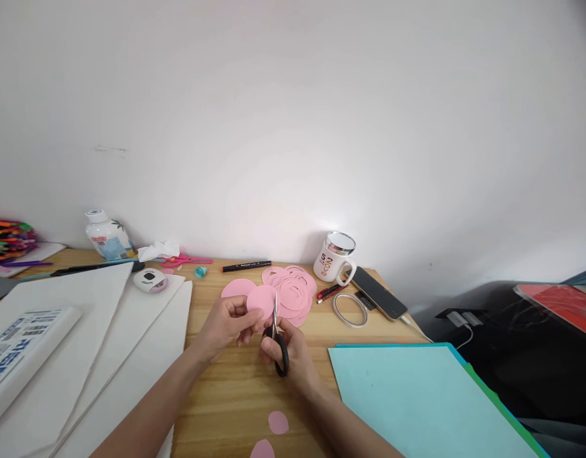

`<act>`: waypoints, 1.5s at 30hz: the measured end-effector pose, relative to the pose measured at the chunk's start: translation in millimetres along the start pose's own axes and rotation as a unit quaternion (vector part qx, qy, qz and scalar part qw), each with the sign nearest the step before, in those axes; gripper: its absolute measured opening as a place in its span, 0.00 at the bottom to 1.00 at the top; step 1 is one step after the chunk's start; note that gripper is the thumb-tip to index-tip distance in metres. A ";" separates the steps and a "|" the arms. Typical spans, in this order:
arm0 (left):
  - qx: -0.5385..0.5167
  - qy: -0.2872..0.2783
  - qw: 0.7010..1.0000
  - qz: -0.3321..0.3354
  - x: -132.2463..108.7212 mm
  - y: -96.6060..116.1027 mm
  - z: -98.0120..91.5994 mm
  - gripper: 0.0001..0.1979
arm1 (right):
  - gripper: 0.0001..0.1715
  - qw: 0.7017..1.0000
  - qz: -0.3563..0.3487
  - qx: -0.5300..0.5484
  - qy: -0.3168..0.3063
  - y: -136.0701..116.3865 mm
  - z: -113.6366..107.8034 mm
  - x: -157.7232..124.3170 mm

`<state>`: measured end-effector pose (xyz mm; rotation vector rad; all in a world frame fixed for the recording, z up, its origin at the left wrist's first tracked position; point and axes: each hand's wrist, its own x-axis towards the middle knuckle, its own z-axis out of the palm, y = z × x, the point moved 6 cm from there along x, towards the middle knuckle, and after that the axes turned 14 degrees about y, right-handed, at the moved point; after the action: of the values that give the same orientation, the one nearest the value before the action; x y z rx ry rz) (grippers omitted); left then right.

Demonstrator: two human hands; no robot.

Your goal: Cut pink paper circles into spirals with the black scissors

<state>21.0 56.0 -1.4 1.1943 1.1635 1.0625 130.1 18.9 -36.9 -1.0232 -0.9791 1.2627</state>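
Between thumb and fingers, my left hand (230, 323) pinches a pink paper circle (260, 300). My right hand (293, 351) is closed around the black handles of a pair of scissors (280, 353), whose blades point up and away at the circle's right edge. Whether the blades are cutting into the paper I cannot tell. Behind my hands lies a heap of pink paper rounds (293, 286), some with curved cuts in them. Another pink circle (238, 288) rests just left of the heap. Two small pink petal-shaped pieces, one a paper petal (278, 422), lie near the front of the table.
A white mug (334, 257) stands behind right, near a phone (376, 292) and a ring-shaped bangle (350, 310). Light blue sheets (407, 394) cover the right side, white sheets (144, 362) the left. A black marker (247, 266) and pink scissors (185, 259) lie along the wall.
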 end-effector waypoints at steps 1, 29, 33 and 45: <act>0.000 0.000 1.000 0.002 0.2 0.4 -0.3 0.17 | 0.24 1.000 0.001 -0.002 0.001 -0.1 -0.2 -0.1; -0.002 0.014 1.000 0.000 0.7 2.8 -1.8 0.17 | 0.24 0.999 0.029 0.017 -0.010 6.3 5.6 -4.1; 0.020 0.001 1.000 -0.006 -0.1 0.8 -1.5 0.14 | 0.26 1.000 -0.003 0.019 0.007 -0.6 1.1 -1.4; 0.006 0.012 1.000 -0.002 1.5 0.5 -2.9 0.16 | 0.26 1.000 -0.005 0.012 -0.001 0.1 -0.1 -0.2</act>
<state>18.3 57.8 -1.1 1.1907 1.1913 1.0703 130.2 18.7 -37.0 -0.9975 -0.9679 1.2655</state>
